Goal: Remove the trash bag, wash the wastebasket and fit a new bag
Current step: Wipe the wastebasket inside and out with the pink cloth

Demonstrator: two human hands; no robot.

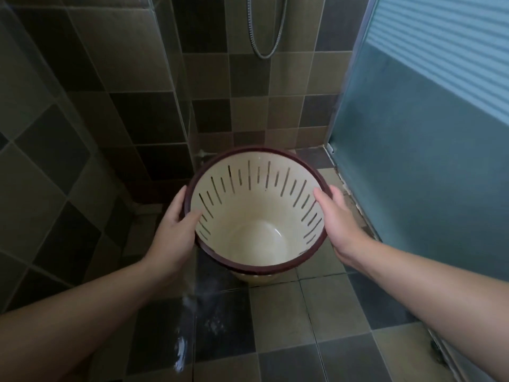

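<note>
Both hands [176, 227] grip the round, slotted cream wastebasket [259, 244].

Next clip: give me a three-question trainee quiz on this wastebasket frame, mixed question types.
1. True or false: a trash bag lines the wastebasket.
2. Where does each hand hold it? A) rim, opposite sides B) base C) one hand only
3. What hangs on the tiled wall above?

Key:
1. False; the slotted cream inside is bare.
2. A: left hand and right hand grip the dark rim.
3. A shower hose.
</note>
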